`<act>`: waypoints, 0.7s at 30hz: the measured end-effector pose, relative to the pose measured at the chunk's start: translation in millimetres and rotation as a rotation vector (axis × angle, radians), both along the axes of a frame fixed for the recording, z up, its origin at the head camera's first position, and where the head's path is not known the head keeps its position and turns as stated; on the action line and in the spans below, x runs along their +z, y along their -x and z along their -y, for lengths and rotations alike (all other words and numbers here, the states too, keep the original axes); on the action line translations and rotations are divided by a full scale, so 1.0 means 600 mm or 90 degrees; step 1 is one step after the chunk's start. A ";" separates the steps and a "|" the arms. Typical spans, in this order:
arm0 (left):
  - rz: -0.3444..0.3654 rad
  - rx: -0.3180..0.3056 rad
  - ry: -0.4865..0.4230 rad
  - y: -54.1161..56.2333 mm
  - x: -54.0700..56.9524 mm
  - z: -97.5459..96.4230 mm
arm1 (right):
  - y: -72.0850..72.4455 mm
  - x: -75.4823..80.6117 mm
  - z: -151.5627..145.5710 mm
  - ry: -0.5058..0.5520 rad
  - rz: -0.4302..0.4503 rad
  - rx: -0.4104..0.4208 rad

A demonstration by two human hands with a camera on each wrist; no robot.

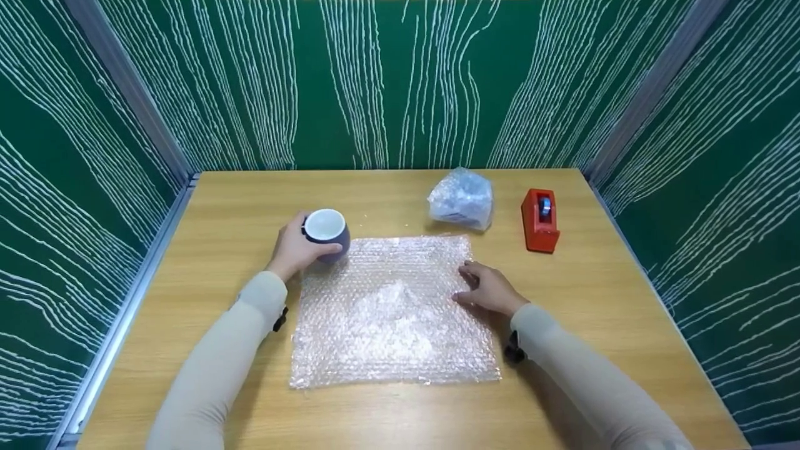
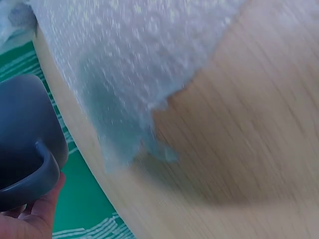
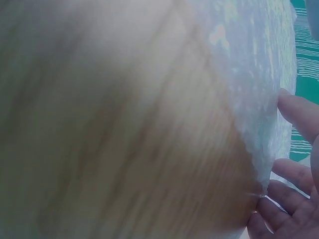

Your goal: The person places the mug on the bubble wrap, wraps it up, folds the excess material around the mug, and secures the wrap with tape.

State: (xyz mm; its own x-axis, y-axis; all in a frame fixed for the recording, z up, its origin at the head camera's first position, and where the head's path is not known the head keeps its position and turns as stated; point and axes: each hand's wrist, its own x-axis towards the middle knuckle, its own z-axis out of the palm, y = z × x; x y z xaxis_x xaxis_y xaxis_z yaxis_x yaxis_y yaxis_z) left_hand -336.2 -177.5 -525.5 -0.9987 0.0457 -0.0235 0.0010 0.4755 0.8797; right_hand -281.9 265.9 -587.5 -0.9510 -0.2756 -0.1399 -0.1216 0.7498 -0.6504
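My left hand grips a dark blue-grey mug with a white inside, over the far left corner of a bubble wrap sheet. In the left wrist view the mug's handle shows just above the fingers. The sheet lies spread on the table, one ragged corner of it in that view. At the sheet's right edge, my right hand has its thumb and fingers apart. In the right wrist view its fingertips are right at the wrap's edge, fingers loosely bent.
Toward the back stands a bundle wrapped in bubble wrap. A red tape dispenser with a blue roll is to its right. Green panels with white wavy lines enclose the wooden table at the back and sides.
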 end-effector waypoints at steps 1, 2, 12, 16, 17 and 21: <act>-0.003 -0.008 0.004 -0.002 -0.001 -0.005 | -0.001 0.000 -0.001 -0.003 -0.006 0.002; -0.005 -0.016 0.007 -0.005 -0.002 -0.009 | -0.001 0.001 -0.001 -0.005 -0.009 0.002; 0.019 -0.060 0.016 -0.034 -0.003 -0.063 | 0.000 -0.002 -0.002 -0.007 -0.011 0.003; 0.000 -0.085 0.029 -0.043 -0.005 -0.085 | 0.000 -0.002 -0.003 0.000 0.000 -0.003; -0.005 -0.092 0.032 -0.046 -0.005 -0.090 | -0.001 -0.002 -0.003 0.003 0.001 -0.005; -0.021 -0.121 0.037 -0.055 -0.007 -0.111 | -0.001 -0.004 -0.002 0.005 -0.007 -0.003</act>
